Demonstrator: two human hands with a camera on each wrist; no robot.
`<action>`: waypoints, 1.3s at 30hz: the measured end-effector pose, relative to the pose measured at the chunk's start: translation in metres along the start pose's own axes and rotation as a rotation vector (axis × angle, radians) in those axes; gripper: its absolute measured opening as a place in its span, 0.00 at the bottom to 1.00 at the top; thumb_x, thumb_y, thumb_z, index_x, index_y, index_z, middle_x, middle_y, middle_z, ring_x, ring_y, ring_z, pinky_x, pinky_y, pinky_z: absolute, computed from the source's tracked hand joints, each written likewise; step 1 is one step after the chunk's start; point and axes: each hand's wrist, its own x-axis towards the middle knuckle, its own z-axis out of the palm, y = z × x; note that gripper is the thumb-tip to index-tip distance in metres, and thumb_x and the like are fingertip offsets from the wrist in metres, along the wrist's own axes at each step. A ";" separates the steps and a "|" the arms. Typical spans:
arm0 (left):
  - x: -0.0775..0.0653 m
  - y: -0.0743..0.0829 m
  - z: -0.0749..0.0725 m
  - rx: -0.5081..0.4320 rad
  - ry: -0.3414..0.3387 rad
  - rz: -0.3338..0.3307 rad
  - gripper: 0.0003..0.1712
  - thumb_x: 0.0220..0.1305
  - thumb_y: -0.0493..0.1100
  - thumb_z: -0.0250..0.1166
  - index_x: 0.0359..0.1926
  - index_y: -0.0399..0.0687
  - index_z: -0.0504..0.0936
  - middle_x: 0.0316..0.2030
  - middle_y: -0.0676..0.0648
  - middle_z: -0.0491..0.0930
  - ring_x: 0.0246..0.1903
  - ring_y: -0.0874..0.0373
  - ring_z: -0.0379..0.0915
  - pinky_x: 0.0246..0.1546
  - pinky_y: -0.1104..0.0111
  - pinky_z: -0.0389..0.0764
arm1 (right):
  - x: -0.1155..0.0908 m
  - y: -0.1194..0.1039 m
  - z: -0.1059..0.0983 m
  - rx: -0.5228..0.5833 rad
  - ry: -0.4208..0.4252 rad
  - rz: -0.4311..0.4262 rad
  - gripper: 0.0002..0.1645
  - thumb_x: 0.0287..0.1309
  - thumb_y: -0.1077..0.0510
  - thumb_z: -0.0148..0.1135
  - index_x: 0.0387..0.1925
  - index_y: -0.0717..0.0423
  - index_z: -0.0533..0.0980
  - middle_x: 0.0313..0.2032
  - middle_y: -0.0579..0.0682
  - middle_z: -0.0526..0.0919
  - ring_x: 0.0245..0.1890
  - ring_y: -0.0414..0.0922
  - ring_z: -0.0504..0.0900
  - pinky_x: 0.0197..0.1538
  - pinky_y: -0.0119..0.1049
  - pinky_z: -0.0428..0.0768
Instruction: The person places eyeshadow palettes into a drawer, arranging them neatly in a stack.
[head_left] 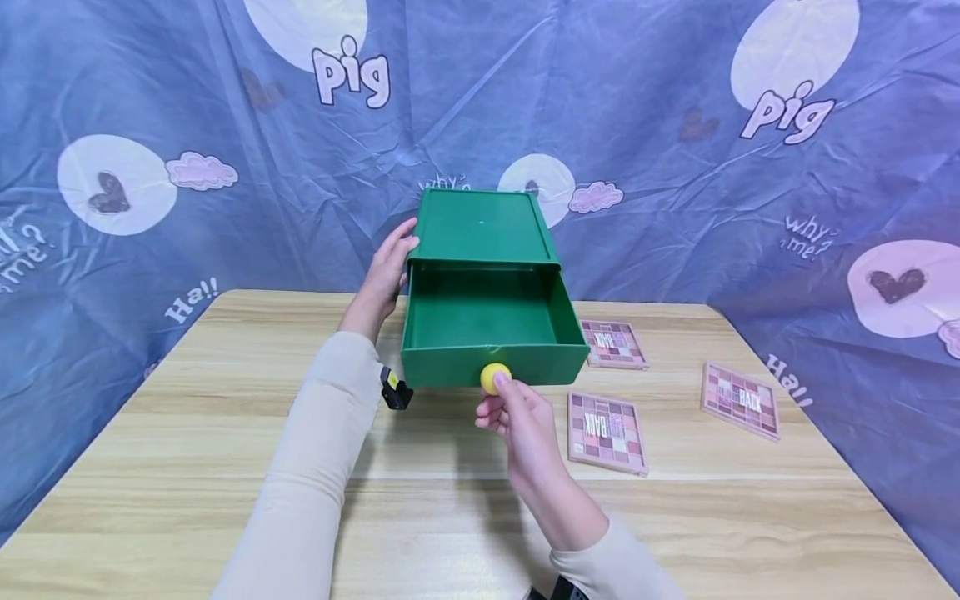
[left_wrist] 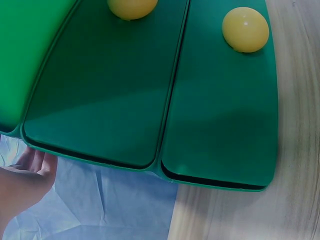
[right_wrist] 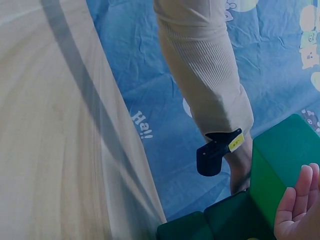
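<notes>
A green drawer cabinet is on the wooden table, its top drawer pulled far out; no contents show inside. My right hand pinches the yellow round knob on that drawer's front between thumb and fingers. In the right wrist view the right hand shows only partly, at the lower right edge. My left hand rests its extended fingers against the cabinet's left side. The left wrist view shows two lower drawers pushed in, each with a yellow knob, and the left hand touching the side.
Three flat pink cases with grids of coloured squares lie on the table's right: one near the cabinet, one in front of it, one farther right. A blue printed cloth hangs behind. A black wrist device sits on the left sleeve.
</notes>
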 end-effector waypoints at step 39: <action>-0.001 -0.002 0.001 -0.009 0.003 0.018 0.26 0.59 0.46 0.49 0.61 0.54 0.62 0.53 0.45 0.64 0.51 0.56 0.58 0.53 0.57 0.54 | -0.020 0.005 -0.002 0.029 -0.073 -0.011 0.13 0.56 0.54 0.53 0.27 0.63 0.73 0.18 0.49 0.75 0.18 0.39 0.73 0.28 0.29 0.73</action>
